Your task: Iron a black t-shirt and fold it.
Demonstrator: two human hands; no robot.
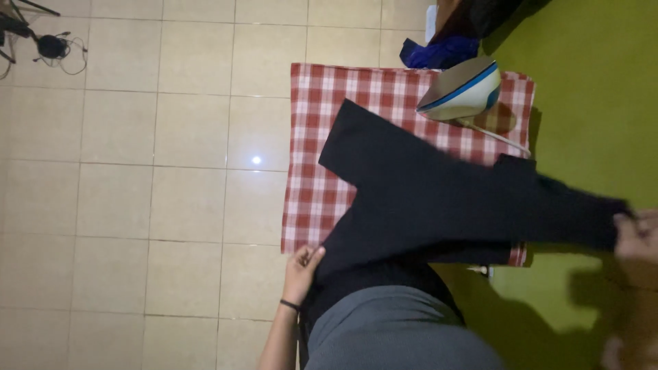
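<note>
A black garment [425, 199] lies spread across a red-and-white checked cloth [322, 199] on a pale tiled floor [137, 171], one sleeve stretched off toward a green surface [589, 89]. The left hand [301, 268] pinches the garment's near edge at the cloth's corner, fingers closed on the fabric. The right hand [634, 236], blurred at the frame's edge, seems to grip the sleeve end; the exact hold cannot be told. The step looks like laying the garment flat and pulling it taut. A white-and-blue iron [462, 92] rests on the cloth's far side, untouched. Smoothing calls for even tension from both hands.
</note>
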